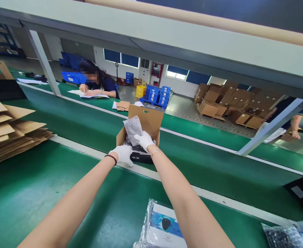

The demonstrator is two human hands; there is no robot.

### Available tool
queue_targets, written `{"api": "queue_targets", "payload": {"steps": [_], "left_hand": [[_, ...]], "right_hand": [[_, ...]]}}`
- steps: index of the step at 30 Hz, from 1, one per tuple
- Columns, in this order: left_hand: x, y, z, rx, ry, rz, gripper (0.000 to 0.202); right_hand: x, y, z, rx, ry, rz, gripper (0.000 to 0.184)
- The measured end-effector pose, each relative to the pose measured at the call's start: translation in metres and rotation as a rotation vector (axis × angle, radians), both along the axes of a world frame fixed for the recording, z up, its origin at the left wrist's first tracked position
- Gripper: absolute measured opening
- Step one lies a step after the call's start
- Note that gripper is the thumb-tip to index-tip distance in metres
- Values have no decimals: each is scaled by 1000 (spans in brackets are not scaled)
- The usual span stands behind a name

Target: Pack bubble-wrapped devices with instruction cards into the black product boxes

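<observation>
Both my hands wear white gloves and meet at an open cardboard box (146,119) with a black outer front, its lid raised at the back. My right hand (144,140) grips a bubble-wrap pouch (132,128), tilted above the box opening. My left hand (122,154) is closed round the box's left front corner. Dark items in clear wrapping (139,148) lie inside the box, partly hidden by the pouch and my hands. Nearer to me, below my right forearm, lies a plastic-bagged printed booklet (164,225).
Flattened cardboard boxes (14,137) are stacked at left. A black box (302,193) and bubble-wrapped items (283,236) sit at right. A grey shelf beam (151,38) crosses overhead. Across the green conveyor (205,162), a person (99,81) writes on papers; another person stands at right.
</observation>
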State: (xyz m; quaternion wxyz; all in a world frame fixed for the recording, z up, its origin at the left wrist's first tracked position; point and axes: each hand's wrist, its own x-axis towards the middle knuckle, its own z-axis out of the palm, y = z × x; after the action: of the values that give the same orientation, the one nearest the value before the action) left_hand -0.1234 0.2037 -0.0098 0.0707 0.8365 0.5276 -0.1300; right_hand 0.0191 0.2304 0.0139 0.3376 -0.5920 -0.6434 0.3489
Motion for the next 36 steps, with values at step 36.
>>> {"api": "queue_targets", "payload": {"steps": [36], "left_hand": [[108,-53,-20,206,-248,-131,49]], "right_hand": [[115,-54,-27,-146,-762,31,47]]}}
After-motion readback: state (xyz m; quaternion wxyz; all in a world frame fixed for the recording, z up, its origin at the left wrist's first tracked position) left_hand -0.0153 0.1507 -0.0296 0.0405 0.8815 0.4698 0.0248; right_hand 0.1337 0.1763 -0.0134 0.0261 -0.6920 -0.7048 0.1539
